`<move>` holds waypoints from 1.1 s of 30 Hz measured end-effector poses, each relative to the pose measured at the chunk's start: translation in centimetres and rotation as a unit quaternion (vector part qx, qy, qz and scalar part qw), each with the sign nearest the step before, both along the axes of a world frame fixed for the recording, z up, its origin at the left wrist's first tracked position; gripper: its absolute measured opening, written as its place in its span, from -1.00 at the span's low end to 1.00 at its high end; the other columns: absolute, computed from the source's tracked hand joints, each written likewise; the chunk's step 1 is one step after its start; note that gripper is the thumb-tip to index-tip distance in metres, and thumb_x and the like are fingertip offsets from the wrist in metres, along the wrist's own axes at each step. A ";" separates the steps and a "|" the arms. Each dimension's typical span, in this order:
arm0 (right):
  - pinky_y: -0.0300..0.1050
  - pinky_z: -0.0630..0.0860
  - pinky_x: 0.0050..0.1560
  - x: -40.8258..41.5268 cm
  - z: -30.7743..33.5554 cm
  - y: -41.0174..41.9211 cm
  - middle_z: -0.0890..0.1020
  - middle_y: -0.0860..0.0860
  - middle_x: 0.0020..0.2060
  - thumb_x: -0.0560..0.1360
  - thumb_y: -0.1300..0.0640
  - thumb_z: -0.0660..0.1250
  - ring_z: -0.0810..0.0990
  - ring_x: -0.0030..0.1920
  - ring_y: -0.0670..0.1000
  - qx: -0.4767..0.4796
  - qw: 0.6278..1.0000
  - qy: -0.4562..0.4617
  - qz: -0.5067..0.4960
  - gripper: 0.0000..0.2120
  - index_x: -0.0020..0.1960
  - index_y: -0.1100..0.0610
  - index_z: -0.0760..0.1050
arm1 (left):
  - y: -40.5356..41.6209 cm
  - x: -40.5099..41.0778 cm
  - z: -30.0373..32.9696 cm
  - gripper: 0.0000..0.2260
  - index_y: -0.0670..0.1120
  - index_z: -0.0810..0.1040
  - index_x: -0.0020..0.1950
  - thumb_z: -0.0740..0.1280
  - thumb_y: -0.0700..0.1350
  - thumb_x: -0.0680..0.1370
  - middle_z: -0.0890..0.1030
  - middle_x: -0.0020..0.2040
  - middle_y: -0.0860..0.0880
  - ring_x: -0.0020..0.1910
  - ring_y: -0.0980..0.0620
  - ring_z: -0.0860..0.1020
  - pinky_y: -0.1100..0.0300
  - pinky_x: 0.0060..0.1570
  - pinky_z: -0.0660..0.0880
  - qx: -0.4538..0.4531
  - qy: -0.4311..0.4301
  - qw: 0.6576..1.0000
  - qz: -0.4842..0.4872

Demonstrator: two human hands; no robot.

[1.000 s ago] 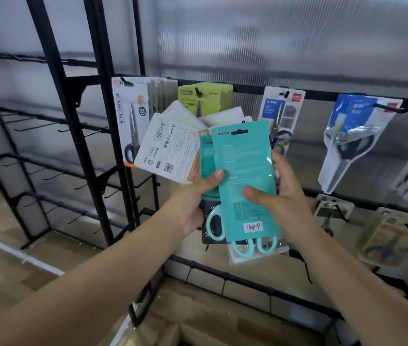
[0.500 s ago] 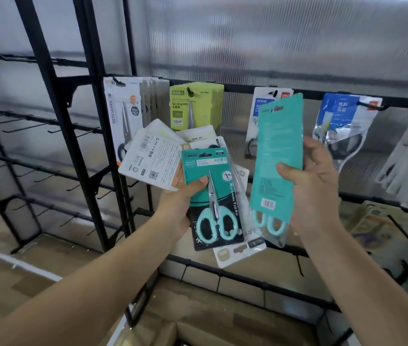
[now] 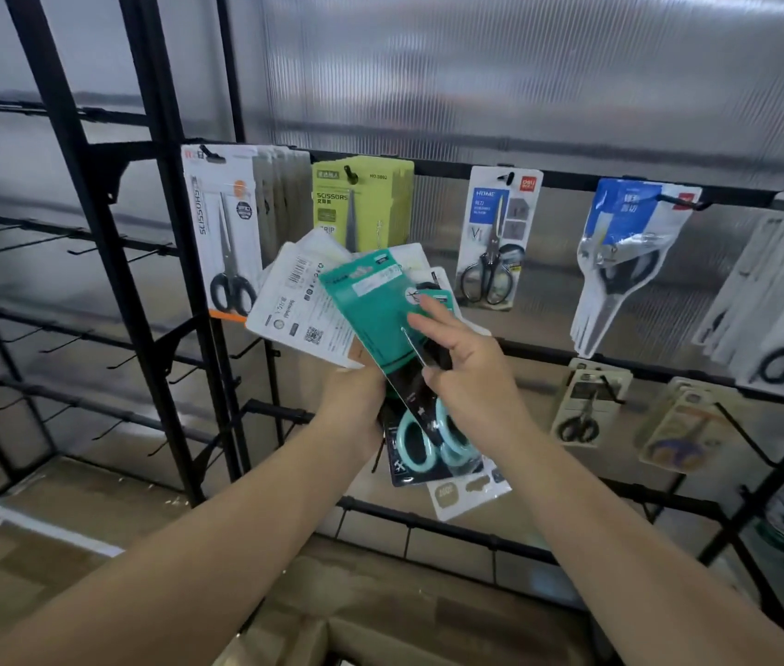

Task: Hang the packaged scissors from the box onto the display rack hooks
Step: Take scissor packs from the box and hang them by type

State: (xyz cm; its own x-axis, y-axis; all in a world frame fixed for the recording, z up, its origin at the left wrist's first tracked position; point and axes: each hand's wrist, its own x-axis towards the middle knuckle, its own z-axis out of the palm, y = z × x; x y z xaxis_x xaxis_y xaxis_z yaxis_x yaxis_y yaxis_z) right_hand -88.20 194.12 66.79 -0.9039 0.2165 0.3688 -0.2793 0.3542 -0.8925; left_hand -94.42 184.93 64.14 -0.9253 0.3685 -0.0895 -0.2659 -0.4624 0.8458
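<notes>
A person's left hand (image 3: 356, 401) grips a fanned stack of packaged scissors (image 3: 332, 310) before the display rack (image 3: 572, 177); the right hand (image 3: 467, 372) pinches the teal pack (image 3: 371, 305) on top (mint handles showing below).

The display rack (image 3: 150, 262) stands far, its top rail carrying 5 hanging groups of packaged scissors left to right. Nearer, at centre, the left hand (image 3: 356, 411) holds a fanned stack of packs (image 3: 303, 305) in front of the 2 leftmost groups. The right hand (image 3: 467, 372) lies on the front pack (image 3: 375, 310) of that stack. The box (image 3: 371, 636) sits near, below both arms.
</notes>
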 end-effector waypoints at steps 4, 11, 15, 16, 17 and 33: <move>-0.14 0.23 0.41 0.1 -0.7 1.1 0.29 -0.20 0.37 0.45 0.26 0.37 0.18 0.40 -0.15 0.140 0.984 -0.032 -0.109 -0.42 0.42 0.01 0.32 | -0.3 0.0 -0.3 -0.88 -0.16 0.54 -0.13 0.31 -0.36 0.49 0.62 -0.14 -0.22 -0.13 -0.19 0.59 -0.11 0.01 0.53 -0.008 -0.013 1.000 -0.002; -0.31 0.35 -0.23 0.4 -1.6 2.5 0.47 -0.07 -0.05 0.35 -0.21 0.40 0.46 -0.10 -0.18 0.175 0.966 -0.100 -0.163 -0.65 0.00 -0.10 0.39 | -0.4 -0.6 -0.1 -0.83 -0.10 0.55 -0.23 0.35 -0.34 0.48 0.65 -0.29 -0.10 -0.22 -0.10 0.62 0.09 -0.30 0.60 -0.041 -0.013 0.998 0.042; -0.20 0.44 -0.10 0.4 -1.9 2.7 0.46 -0.06 -0.04 0.36 -0.18 0.42 0.48 -0.03 -0.09 0.149 0.968 -0.084 -0.183 -0.68 -0.05 -0.03 0.40 | -0.2 -0.5 -0.2 -0.84 -0.12 0.54 -0.22 0.36 -0.37 0.45 0.63 -0.12 -0.20 -0.01 -0.23 0.59 -0.15 0.01 0.56 -0.040 -0.024 0.998 0.033; -0.19 0.44 -0.08 0.4 -2.0 2.8 0.45 -0.06 -0.04 0.36 -0.15 0.43 0.48 -0.01 -0.08 0.136 0.970 -0.076 -0.187 -0.68 -0.05 -0.01 0.42 | -0.2 -0.4 -0.2 -0.84 -0.13 0.54 -0.23 0.37 -0.37 0.45 0.63 -0.13 -0.20 -0.01 -0.23 0.59 -0.15 0.04 0.54 -0.038 -0.026 0.998 0.031; -0.17 0.46 -0.06 0.5 -2.0 2.8 0.47 -0.05 -0.03 0.36 -0.13 0.44 0.49 -0.01 -0.08 0.118 0.973 -0.070 -0.188 -0.68 -0.03 0.02 0.44 | -0.2 -0.4 -0.2 -0.85 -0.13 0.54 -0.22 0.38 -0.36 0.45 0.63 -0.15 -0.19 -0.03 -0.22 0.59 -0.14 0.03 0.55 -0.033 -0.025 0.999 0.027; -0.32 0.51 -0.34 -0.8 1.1 2.8 0.62 -0.12 -0.32 0.53 0.37 0.23 0.61 -0.33 -0.19 -0.283 0.941 0.136 -0.128 -0.84 -0.11 0.14 0.35 | 0.0 0.7 -1.1 -0.82 -0.17 0.56 0.01 0.43 -0.27 0.43 0.69 -0.27 -0.12 -0.34 -0.08 0.67 0.13 -0.49 0.55 -0.019 -0.063 0.996 -0.063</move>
